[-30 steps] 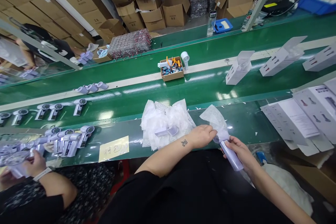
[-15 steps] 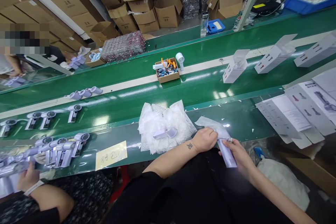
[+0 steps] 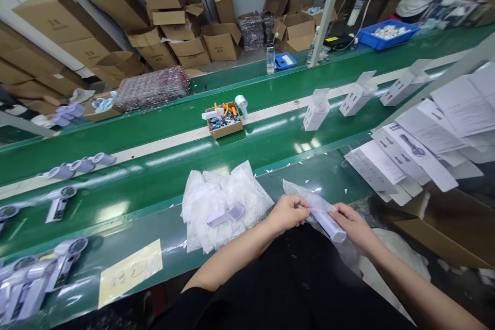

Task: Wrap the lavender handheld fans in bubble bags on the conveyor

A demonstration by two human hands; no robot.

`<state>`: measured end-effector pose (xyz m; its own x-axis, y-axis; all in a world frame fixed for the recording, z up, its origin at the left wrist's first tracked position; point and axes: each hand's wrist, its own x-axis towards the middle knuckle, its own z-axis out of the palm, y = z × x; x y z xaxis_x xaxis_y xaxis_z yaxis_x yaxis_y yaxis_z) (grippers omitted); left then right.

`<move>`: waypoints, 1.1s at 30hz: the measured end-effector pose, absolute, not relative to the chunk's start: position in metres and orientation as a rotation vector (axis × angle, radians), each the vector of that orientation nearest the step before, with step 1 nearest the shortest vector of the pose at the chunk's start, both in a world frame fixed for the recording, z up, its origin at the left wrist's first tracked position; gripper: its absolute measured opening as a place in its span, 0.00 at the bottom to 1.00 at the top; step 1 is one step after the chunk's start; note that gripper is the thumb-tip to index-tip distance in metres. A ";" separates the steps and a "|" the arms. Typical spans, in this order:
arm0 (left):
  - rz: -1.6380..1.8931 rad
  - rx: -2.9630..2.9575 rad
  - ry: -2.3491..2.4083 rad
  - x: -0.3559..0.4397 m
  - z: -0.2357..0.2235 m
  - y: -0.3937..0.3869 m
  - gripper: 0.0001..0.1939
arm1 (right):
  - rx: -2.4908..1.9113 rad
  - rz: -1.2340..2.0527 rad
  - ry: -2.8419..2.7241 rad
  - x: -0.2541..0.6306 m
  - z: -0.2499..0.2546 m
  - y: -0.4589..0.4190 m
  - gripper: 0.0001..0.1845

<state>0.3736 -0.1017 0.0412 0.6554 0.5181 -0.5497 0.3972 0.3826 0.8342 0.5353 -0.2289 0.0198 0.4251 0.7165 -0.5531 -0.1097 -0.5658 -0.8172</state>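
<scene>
Purple handle (image 3: 329,225) in grasp of right hand (image 3: 353,224), bubble bag (image 3: 298,191) pinched with left hand (image 3: 287,212), by near edge of table (image 3: 172,234); could slip if held loosely.

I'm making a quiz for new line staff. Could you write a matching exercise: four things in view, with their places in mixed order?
1. Rightmost lavender device
2. Yellow handwritten sheet
3. Small carton of orange and blue parts
4. Larger blue tray

a. On the long pale strip
b. Partly in bubble wrap, between left hand and right hand
c. On the far green bench, holding white pieces
d. Left of the bubble-wrap heap

Pairs: 1-b, 2-d, 3-a, 4-c
</scene>
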 end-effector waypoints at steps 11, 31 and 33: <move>0.177 1.454 0.986 0.393 0.071 -0.092 0.09 | -1.736 1.175 -0.600 0.569 0.062 -0.229 0.13; 0.493 1.400 0.996 0.399 0.021 -0.078 0.19 | -1.460 0.627 0.269 0.703 -0.047 -0.230 0.26; 0.564 1.258 1.031 0.388 0.024 -0.068 0.19 | -1.488 0.560 0.241 0.690 -0.050 -0.226 0.25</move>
